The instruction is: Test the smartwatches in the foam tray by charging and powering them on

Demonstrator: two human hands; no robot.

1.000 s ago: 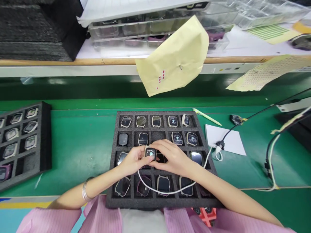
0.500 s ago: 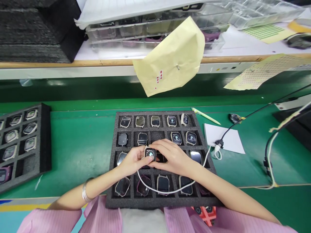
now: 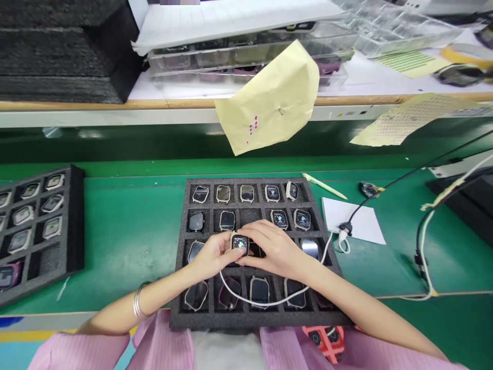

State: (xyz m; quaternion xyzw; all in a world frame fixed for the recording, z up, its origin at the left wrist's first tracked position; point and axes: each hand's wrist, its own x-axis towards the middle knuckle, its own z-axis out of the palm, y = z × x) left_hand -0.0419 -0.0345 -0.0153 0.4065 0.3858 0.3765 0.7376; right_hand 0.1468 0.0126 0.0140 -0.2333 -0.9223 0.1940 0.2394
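Above the black foam tray [image 3: 262, 319], a smartwatch [image 3: 239, 242] with a light frame and lit dial faces up between my hands. My left hand [image 3: 211, 256] pinches its left side, thumb near the lower part of the screen. From the right, my right hand [image 3: 275, 247] has its fingers closed along the other edge. A white cable [image 3: 265, 304] runs from under my left hand and loops over the front of the tray to a plug [image 3: 343, 234]. Strapless smartwatches [image 3: 259, 290] sit in several tray compartments around my hands; some at the back right have lit dials.
Another foam tray [image 3: 75, 221] of watches stands at the left. Right of my tray lie a white pad [image 3: 356, 218], a green pen [image 3: 325, 186] and hanging black cables [image 3: 419, 252]. A shelf edge [image 3: 185, 104] with a yellow paper [image 3: 269, 103] hangs over the bench.
The camera view has shifted slightly. My hands keep the same hold on the smartwatch above the tray.
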